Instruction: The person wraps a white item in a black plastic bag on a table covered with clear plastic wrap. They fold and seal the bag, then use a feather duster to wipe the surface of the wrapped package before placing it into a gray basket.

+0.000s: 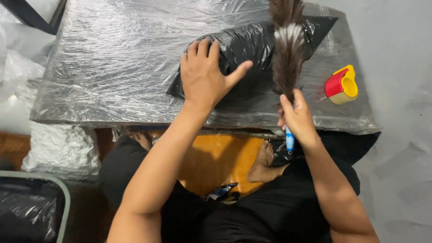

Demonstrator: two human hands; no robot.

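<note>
1. Left hand (204,74) lies spread, palm down, on the black wrapped parcel (252,54) near the table's (112,58) far-right corner.
2. Right hand (297,119), at the near edge, grips the feather duster (287,49), feathers over the parcel.

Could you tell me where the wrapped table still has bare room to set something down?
The film-wrapped table is free left of the black plastic-wrapped parcel. It's crowded right: left hand, brown feather duster in right hand, red-and-yellow tape dispenser.
</note>
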